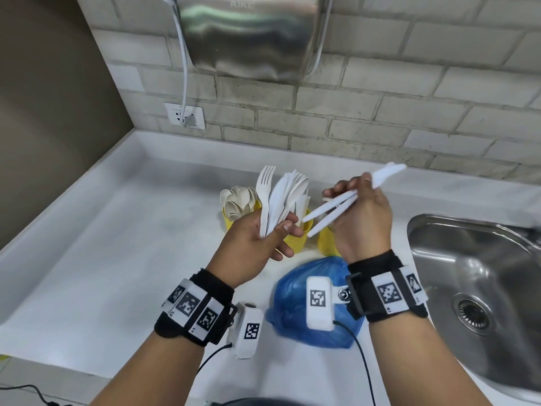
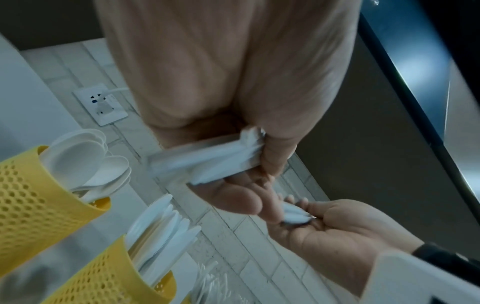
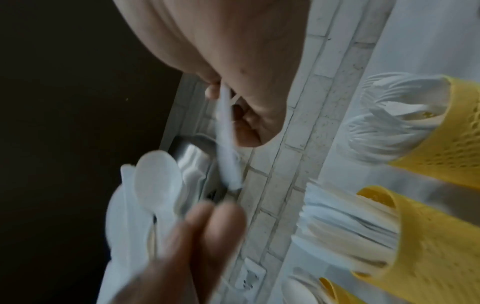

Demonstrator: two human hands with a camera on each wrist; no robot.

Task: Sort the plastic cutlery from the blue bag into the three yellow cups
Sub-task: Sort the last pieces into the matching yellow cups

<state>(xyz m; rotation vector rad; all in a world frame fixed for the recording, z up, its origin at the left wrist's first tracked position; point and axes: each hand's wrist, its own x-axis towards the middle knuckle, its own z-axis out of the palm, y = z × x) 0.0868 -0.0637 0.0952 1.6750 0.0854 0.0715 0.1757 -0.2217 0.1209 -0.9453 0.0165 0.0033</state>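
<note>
My left hand point(image 1: 273, 234) grips a fanned bunch of white plastic cutlery point(image 1: 278, 197), forks, knives and a spoon, above the yellow cups. To its right my right hand point(image 1: 355, 190) holds a few white knives point(image 1: 333, 210) slanting up to the right, their handles near the left bunch. The left yellow cup point(image 1: 231, 222) is full of spoons; the middle cup point(image 1: 301, 240) and right cup point(image 1: 325, 243) are partly hidden behind my hands. In the right wrist view one cup point(image 3: 441, 133) holds forks and another point(image 3: 431, 236) knives. The blue bag point(image 1: 292, 315) lies crumpled under my right wrist.
A steel sink point(image 1: 468, 276) is sunk into the white counter point(image 1: 117, 244) at the right. On the tiled wall behind hangs a steel hand dryer point(image 1: 248, 33), its cord running to a socket point(image 1: 184, 115). A brown wall closes off the left side.
</note>
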